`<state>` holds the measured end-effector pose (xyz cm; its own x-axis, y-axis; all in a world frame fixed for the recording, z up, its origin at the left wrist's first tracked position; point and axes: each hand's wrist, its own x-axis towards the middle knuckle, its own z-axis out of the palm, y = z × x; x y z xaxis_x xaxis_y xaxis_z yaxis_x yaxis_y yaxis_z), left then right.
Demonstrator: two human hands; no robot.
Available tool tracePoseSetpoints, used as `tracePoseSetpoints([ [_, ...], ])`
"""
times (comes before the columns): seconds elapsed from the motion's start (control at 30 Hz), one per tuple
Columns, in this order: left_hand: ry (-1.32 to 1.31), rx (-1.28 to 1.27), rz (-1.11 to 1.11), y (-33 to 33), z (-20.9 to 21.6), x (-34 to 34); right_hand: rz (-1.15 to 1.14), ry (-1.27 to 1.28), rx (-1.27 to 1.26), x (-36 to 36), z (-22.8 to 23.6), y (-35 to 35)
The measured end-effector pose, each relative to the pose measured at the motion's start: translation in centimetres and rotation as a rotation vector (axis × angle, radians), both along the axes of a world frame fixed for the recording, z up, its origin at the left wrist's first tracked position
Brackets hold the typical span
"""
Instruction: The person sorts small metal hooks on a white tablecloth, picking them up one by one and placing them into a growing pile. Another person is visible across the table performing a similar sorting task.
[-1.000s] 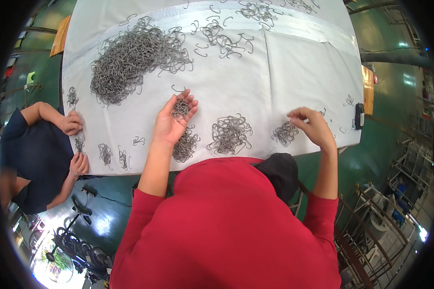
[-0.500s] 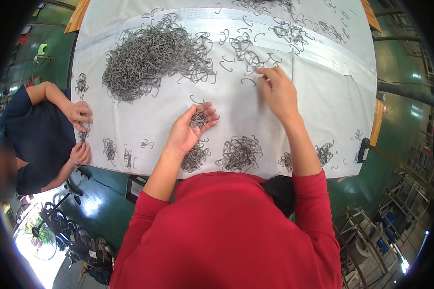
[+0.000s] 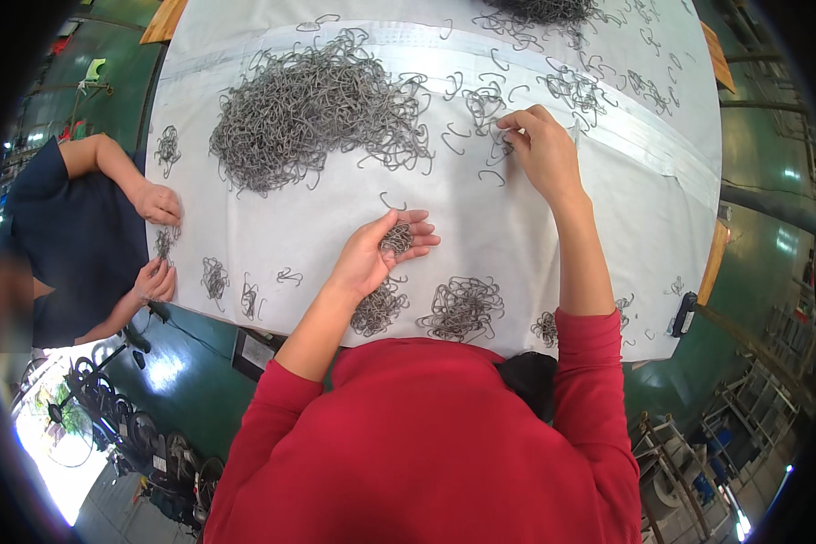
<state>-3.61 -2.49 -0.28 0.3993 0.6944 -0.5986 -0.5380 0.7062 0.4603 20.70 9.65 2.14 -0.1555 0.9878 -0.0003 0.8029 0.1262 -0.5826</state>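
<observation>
My left hand (image 3: 372, 251) is palm up above the table, its fingers loosely curled around a small bunch of grey wire hooks (image 3: 396, 238). Farther off to the right, my right hand (image 3: 546, 154) reaches in with thumb and forefinger pinched at a loose cluster of hooks (image 3: 501, 143). A hook seems to be between those fingertips, though they partly hide it. One single hook (image 3: 391, 201) lies just beyond my left hand. Below that hand is a small heap of hooks (image 3: 379, 308), with another heap (image 3: 462, 308) to its right.
A large pile of hooks (image 3: 313, 118) covers the far left of the white-covered table (image 3: 335, 195). More hooks (image 3: 576, 91) are scattered at the far right. A co-worker's hand (image 3: 159, 205) works at the left edge. A small black object (image 3: 684, 314) sits at the right edge.
The whole view has shifted a little. My right hand's fingertips have come in against the hook cluster. My left hand keeps its bunch. The co-worker's hands have moved farther apart.
</observation>
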Motion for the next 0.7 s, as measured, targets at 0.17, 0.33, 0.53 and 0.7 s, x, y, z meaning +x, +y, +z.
tracePoseSetpoints([
  [0.17,-0.039,0.031,-0.032,0.0,-0.6,-0.3,0.028,-0.105,0.051,-0.6,-0.6,0.0],
  [0.33,-0.054,0.039,-0.045,-0.1,-0.3,-0.5,-0.1,-0.077,0.06,-0.5,0.0,0.3],
  [0.53,-0.296,0.076,-0.161,0.4,-1.6,-2.0,0.005,-0.035,-0.006,-4.2,-0.7,-1.6],
  [0.7,-0.336,0.066,-0.161,1.1,-1.0,-2.2,-0.065,-0.027,0.152,-4.8,-1.2,-0.3],
])
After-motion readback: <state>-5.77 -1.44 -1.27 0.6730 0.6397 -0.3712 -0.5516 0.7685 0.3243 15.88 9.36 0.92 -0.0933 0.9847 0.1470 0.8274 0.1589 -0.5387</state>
